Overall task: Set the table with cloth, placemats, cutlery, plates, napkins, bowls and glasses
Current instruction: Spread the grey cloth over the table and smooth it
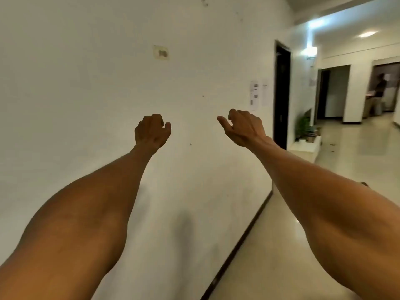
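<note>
No table, cloth, placemat, cutlery, plate, napkin, bowl or glass is in view. Both my arms are stretched out in front of me toward a white wall. My left hand (152, 132) has its fingers curled into a fist and holds nothing. My right hand (243, 127) is a little to the right of it, its fingers curled under and its thumb sticking out to the left, also holding nothing.
The white wall (97, 83) carries a switch plate (161, 53) and paper notices (258, 95). A dark doorway (281, 94) opens on the right. Beyond it a tiled corridor floor (357, 159) runs past a potted plant (303, 126). A person (377, 92) stands far back.
</note>
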